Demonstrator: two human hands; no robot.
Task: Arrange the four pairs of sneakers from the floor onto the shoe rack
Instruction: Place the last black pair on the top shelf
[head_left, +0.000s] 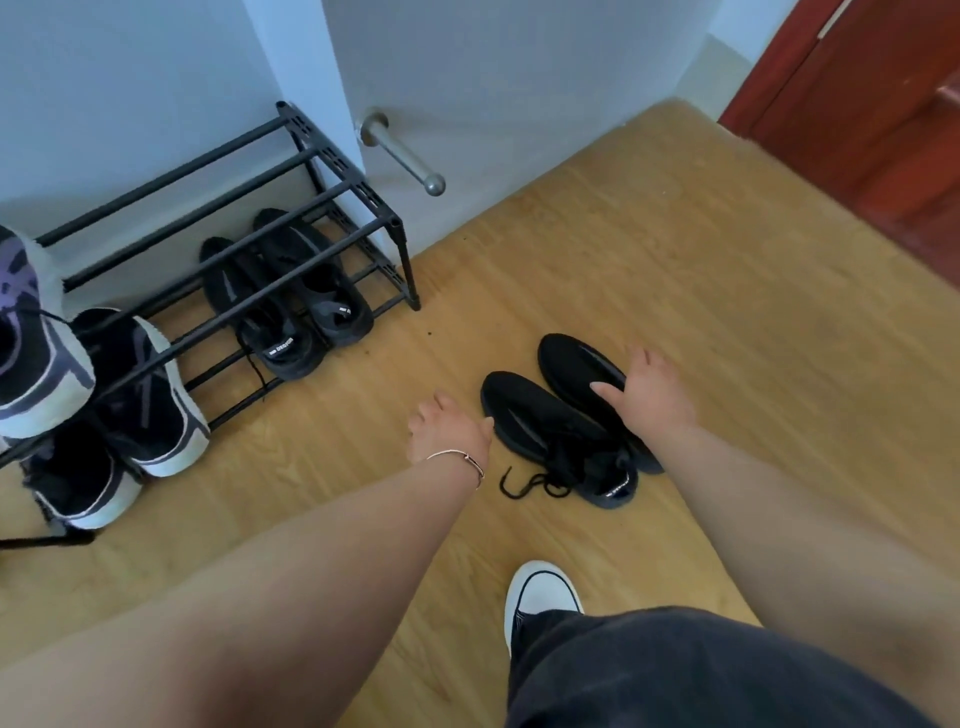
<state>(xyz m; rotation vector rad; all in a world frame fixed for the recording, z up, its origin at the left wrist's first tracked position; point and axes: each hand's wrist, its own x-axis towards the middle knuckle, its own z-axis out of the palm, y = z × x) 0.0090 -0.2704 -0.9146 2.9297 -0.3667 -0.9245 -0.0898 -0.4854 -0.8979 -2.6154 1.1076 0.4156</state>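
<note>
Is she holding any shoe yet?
Not yet. The right hand rests open on one black sneaker; the left hand hovers open beside the other.

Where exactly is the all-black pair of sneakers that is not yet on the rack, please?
In the head view, the all-black pair of sneakers lies on the wooden floor right of centre, right of the black metal shoe rack, between the left hand and right hand.
</note>
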